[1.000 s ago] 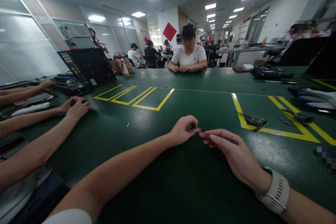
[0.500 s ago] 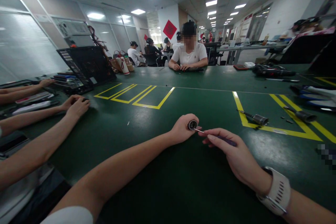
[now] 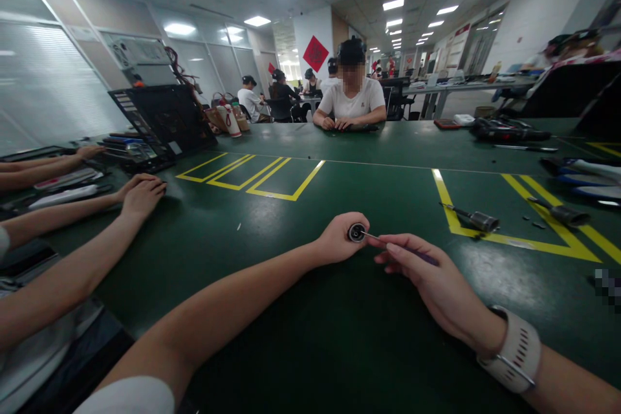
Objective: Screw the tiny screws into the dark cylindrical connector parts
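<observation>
My left hand is wrapped round a dark cylindrical part, whose round, hollow-looking end faces me. Most of that part is hidden inside the fist. Between thumb and fingers, my right hand grips a thin screwdriver with a dark purple handle. Its slim metal shaft points left, and the tip is at the open end of the cylindrical part. Whether the tip touches a screw inside is too small to tell. Both hands are just above the green table.
Yellow tape outlines mark the table. On the right lie a metal cylinder with a shaft, a similar one and small dark bits. A co-worker's hands rest at left near a black panel. Another person sits opposite.
The screwdriver's shaft has shifted slightly up and deeper toward the cylinder's end. Both hands keep their grips. The co-worker's fingers at left have flattened a little.
</observation>
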A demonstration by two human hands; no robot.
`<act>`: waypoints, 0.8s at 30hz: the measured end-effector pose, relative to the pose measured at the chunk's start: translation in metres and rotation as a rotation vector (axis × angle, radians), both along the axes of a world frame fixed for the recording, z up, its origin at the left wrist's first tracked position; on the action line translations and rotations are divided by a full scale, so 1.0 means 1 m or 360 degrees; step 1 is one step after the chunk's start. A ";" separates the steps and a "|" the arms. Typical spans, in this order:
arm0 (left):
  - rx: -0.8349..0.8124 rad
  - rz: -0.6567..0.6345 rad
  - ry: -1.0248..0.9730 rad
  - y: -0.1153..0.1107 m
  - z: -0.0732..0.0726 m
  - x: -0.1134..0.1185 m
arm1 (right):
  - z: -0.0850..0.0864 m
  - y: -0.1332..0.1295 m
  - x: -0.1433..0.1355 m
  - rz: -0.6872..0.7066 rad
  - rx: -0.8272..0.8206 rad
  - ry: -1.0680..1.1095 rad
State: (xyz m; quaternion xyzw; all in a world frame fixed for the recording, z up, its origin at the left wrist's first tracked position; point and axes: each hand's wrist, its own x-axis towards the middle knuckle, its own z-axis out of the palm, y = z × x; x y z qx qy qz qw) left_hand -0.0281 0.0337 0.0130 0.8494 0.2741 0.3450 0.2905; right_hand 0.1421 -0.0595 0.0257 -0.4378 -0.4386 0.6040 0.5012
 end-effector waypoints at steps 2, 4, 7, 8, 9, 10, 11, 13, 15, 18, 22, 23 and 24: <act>-0.0049 -0.0016 -0.0022 0.001 -0.001 0.000 | 0.001 0.001 0.002 0.0028 -0.0054 0.0121; -0.0117 -0.0032 -0.0055 0.002 -0.001 0.000 | 0.002 0.002 0.003 0.0044 -0.0096 0.0209; -0.0203 0.0002 -0.0110 0.002 -0.002 0.001 | 0.003 0.002 0.003 0.0026 -0.0117 0.0258; -0.0206 0.0016 -0.0118 0.002 -0.002 0.001 | 0.003 0.002 0.002 0.0012 -0.0110 0.0255; -0.0194 0.0027 -0.0119 0.002 -0.003 0.001 | 0.003 0.002 0.002 -0.0001 -0.0100 0.0247; -0.0175 0.0033 -0.0114 0.002 -0.003 0.002 | 0.003 0.001 0.001 -0.0011 -0.0088 0.0235; -0.0151 0.0034 -0.0108 0.002 -0.003 0.002 | 0.003 0.001 0.001 -0.0020 -0.0077 0.0221; -0.0113 0.0033 -0.0091 0.002 -0.003 0.002 | 0.003 0.000 0.000 -0.0032 -0.0059 0.0189; -0.0091 0.0055 -0.0051 0.001 -0.002 0.001 | 0.002 0.000 0.000 -0.0046 -0.0031 0.0137; -0.0044 0.0097 0.0048 0.000 0.001 0.001 | 0.001 0.000 0.001 -0.0079 0.0092 -0.0103; 0.0113 0.0106 0.0188 0.000 0.002 0.001 | 0.001 -0.003 0.002 -0.0106 0.0463 -0.0720; 0.0164 0.0099 0.0233 0.000 0.001 0.001 | 0.002 -0.004 0.002 -0.0116 0.0589 -0.0847; 0.0214 0.0090 0.0280 0.001 0.001 0.001 | 0.003 -0.005 0.001 -0.0127 0.0708 -0.0947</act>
